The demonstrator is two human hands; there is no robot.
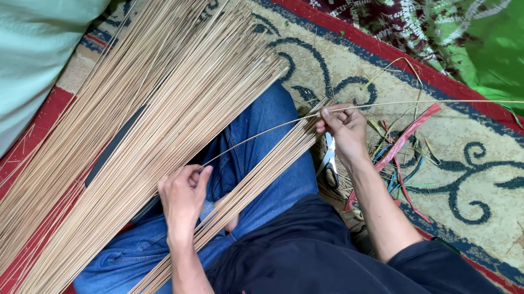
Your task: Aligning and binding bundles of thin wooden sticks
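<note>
Palm-rib sticks (139, 136), light, springy and likely brittle, fan across the lap and patterned rug (479, 159), the left hand (182, 198) pinching one strand's near end while the right hand (344, 128) pinches it further along, best held near mid-length.

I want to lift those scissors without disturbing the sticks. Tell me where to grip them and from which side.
Grip the scissors by the pale blades, the only part showing just below the right hand. Come from the right, over the carpet, since the stick bundle and the knee close off the left. The handles are hidden, so their pose cannot be told.
</note>
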